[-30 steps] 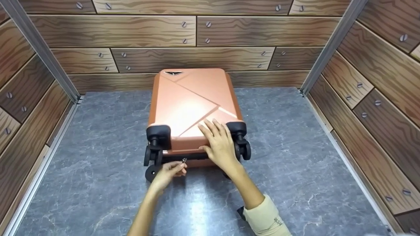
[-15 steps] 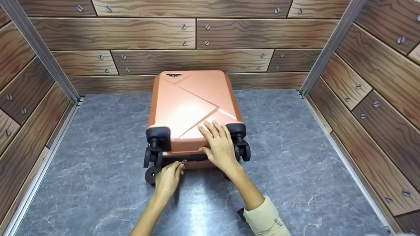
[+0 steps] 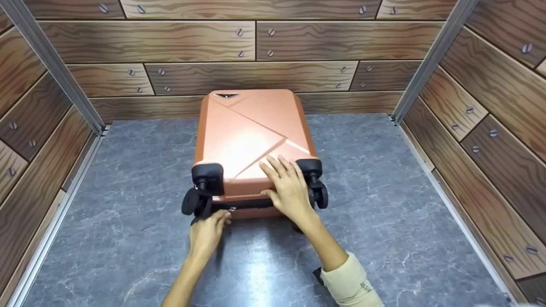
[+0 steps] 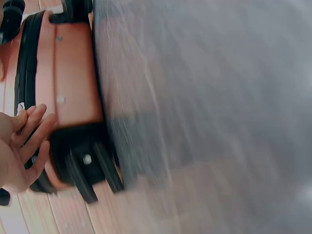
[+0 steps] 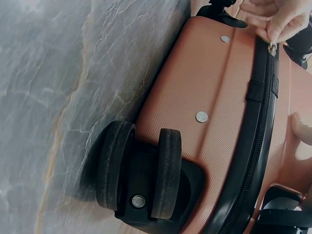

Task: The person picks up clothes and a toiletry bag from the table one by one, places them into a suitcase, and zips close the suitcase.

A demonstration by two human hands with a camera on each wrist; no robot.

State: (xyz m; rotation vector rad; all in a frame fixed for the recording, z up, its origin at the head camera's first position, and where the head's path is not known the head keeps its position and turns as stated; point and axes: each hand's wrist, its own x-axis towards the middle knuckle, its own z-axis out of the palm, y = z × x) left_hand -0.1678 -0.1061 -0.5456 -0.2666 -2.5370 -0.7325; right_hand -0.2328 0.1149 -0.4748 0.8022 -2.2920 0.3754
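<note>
An orange hard-shell suitcase (image 3: 251, 132) lies flat on the floor, its wheeled end toward me. Along that end runs a black zip (image 5: 256, 151), with joined teeth showing behind the slider in the right wrist view. My left hand (image 3: 205, 234) pinches the metal zip pull (image 5: 272, 48) between thumb and forefinger, close to the left wheels (image 3: 198, 200). In the left wrist view the other fingers (image 4: 36, 139) of that hand extend loosely. My right hand (image 3: 289, 192) rests on the suitcase's near right corner, fingers spread over the shell and thumb at its edge.
Black wheels (image 3: 318, 194) stick out at the near right corner, beside my right hand. Grey marbled floor (image 3: 384, 204) surrounds the suitcase. A wood-patterned wall (image 3: 256, 76) stands just behind it, with more such walls at both sides.
My left hand has turned knuckles-up and drawn the zip pull to the left. The near left wheels have swivelled. My right hand stays in place on the shell.
</note>
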